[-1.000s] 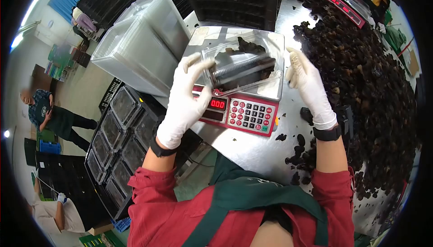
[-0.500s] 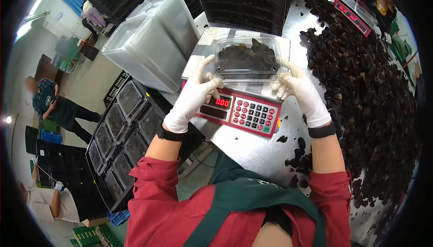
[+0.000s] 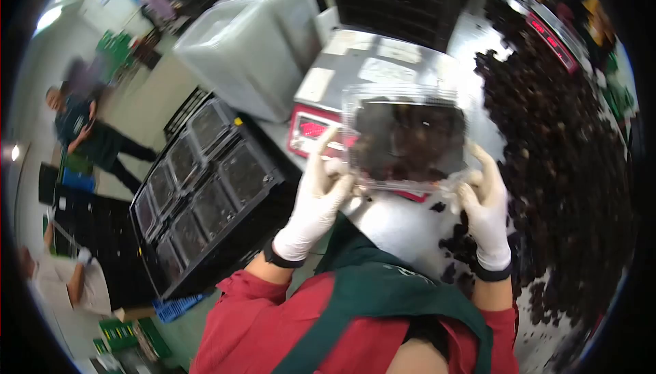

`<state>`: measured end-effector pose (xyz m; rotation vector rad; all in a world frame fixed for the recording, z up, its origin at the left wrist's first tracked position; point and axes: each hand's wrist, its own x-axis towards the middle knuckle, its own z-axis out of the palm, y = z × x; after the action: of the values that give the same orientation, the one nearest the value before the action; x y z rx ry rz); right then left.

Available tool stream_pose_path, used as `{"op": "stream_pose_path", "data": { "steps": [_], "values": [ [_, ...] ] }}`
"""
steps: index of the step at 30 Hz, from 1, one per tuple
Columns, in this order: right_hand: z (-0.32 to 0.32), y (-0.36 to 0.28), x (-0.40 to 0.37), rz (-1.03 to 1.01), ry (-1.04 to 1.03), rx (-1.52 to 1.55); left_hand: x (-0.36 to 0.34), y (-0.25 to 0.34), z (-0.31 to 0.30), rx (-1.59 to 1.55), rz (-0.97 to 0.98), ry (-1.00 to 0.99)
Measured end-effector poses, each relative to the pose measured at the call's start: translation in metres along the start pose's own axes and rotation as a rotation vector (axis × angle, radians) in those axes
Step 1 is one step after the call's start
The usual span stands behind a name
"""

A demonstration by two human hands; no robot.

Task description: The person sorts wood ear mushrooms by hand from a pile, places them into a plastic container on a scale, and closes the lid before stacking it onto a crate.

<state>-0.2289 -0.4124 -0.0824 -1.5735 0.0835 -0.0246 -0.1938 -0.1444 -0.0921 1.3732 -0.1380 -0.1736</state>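
Note:
A clear plastic clamshell box (image 3: 410, 141) with dark wood ear mushrooms inside is held up in front of me, its lid over them. My left hand (image 3: 316, 199), in a white glove, grips the box's lower left corner between thumb and fingers. At the lower right corner, my gloved right hand (image 3: 484, 203) is closed on the edge. Behind and partly under the box stands a red weighing scale (image 3: 298, 130) with a metal plate (image 3: 326, 59). The box hides most of the scale's keypad, and its red display is blurred.
Loose wood ears (image 3: 567, 169) cover the metal table on the right, with a second scale (image 3: 552, 42) behind them. Tall stacks of clear containers (image 3: 253, 52) stand back left. A black crate (image 3: 225, 230) holds several filled boxes. Two people (image 3: 85, 124) (image 3: 72, 278) are at left.
Both hands have lifted the box off the scale plate and brought it nearer to my body, over the scale's front. My view has shifted slightly.

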Motion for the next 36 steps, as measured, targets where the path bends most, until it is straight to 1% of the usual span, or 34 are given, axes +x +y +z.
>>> {"op": "stream_pose_path", "data": {
  "steps": [3,5,7,8,9,10,12,13,15,16,17,18,20,22,23,25,26,27,29,30,31,32,33,34,35,36],
  "values": [
    [0.016,-0.004,-0.008,-0.045,0.027,-0.013,-0.013,0.001,-0.013,-0.077,-0.011,0.025],
    [0.027,-0.003,-0.008,-0.125,0.002,-0.013,-0.025,-0.006,-0.027,-0.058,0.073,0.023],
    [0.041,-0.007,-0.01,-0.152,-0.046,-0.049,-0.039,0.003,-0.04,-0.108,0.051,0.054],
    [0.048,-0.015,-0.009,-0.081,-0.121,-0.076,-0.046,0.006,-0.052,-0.151,0.051,0.084],
    [0.058,-0.018,-0.01,-0.085,-0.157,-0.075,-0.054,0.008,-0.063,-0.195,0.049,0.105],
    [0.07,-0.022,-0.011,-0.078,-0.274,-0.037,-0.062,0.008,-0.078,-0.271,-0.007,0.154],
    [0.089,-0.03,-0.009,-0.08,-0.478,-0.013,-0.08,0.004,-0.105,-0.315,0.046,0.254],
    [0.092,-0.021,-0.007,-0.136,-0.51,0.004,-0.088,0.005,-0.118,-0.359,0.087,0.298],
    [0.097,-0.024,-0.009,-0.108,-0.478,-0.022,-0.106,0.015,-0.146,-0.274,0.079,0.415],
    [0.095,-0.025,-0.009,-0.111,-0.473,-0.027,-0.114,0.017,-0.165,-0.218,0.094,0.432],
    [0.091,-0.026,-0.007,-0.066,-0.444,-0.073,-0.121,0.02,-0.186,-0.161,0.108,0.447],
    [0.087,-0.027,-0.006,-0.022,-0.412,-0.117,-0.127,0.029,-0.205,-0.121,0.061,0.411],
    [0.078,-0.024,-0.006,-0.007,-0.391,-0.121,-0.129,0.042,-0.244,-0.033,-0.031,0.343],
    [0.072,-0.023,-0.007,0.017,-0.371,-0.127,-0.111,0.035,-0.285,0.117,-0.099,0.282],
    [0.07,-0.022,-0.008,0.017,-0.359,-0.129,-0.102,0.033,-0.29,0.184,-0.153,0.332],
    [0.067,-0.016,-0.009,0.033,-0.369,-0.102,-0.077,0.041,-0.267,0.371,-0.332,0.488],
    [0.063,-0.013,-0.01,0.026,-0.369,-0.106,-0.066,0.034,-0.272,0.636,-0.394,0.39],
    [0.056,-0.009,-0.012,0.034,-0.36,-0.128,-0.056,0.001,-0.293,1.039,-0.148,0.361],
    [0.044,-0.003,-0.015,0.046,-0.343,-0.079,-0.037,0.038,-0.248,1.772,-0.24,0.29],
    [0.038,-0.004,-0.016,0.035,-0.307,-0.072,-0.025,0.05,-0.233,1.872,-0.046,0.358],
    [0.031,-0.006,-0.019,0.072,-0.285,-0.116,-0.004,0.062,-0.223,1.8,0.293,0.455],
    [0.023,-0.005,-0.023,0.118,-0.261,-0.16,0.017,0.088,-0.2,1.737,0.568,0.486],
    [0.014,-0.002,-0.026,0.136,-0.229,-0.142,0.033,0.12,-0.172,1.631,0.711,0.443],
    [0.007,-0.003,-0.029,0.124,-0.209,-0.13,0.053,0.141,-0.159,1.635,0.914,0.414],
    [-0.002,-0.006,-0.032,0.122,-0.177,-0.122,0.072,0.162,-0.152,1.627,0.997,0.298],
    [-0.011,-0.014,-0.038,0.115,-0.141,-0.124,0.092,0.171,-0.155,1.696,1.0,0.258]
  ]
}}
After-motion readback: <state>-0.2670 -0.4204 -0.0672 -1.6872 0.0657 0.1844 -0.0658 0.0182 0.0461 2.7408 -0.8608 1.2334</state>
